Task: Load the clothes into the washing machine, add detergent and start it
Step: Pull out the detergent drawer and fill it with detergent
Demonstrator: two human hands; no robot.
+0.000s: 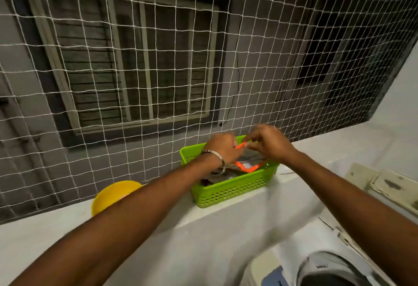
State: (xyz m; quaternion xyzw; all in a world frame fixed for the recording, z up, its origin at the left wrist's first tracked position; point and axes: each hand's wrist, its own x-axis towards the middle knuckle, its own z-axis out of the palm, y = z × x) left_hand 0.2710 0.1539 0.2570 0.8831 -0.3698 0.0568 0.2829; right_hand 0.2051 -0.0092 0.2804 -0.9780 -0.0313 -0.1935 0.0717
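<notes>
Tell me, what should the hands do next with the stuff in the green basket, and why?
Probably lift the orange-edged packet up out of the green basket. Both the left hand and right hand are over the basket, pinching its orange edge, while most of it lies inside. Blur hides what the packet holds.

We look out from one head-worn camera, angled forward over a white ledge [67,229] toward a white rope net [248,59] on the far side, close up.

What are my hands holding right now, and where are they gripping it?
Both hands, left and right, pinch an orange-edged packet by its top edge, above the green basket.
</notes>
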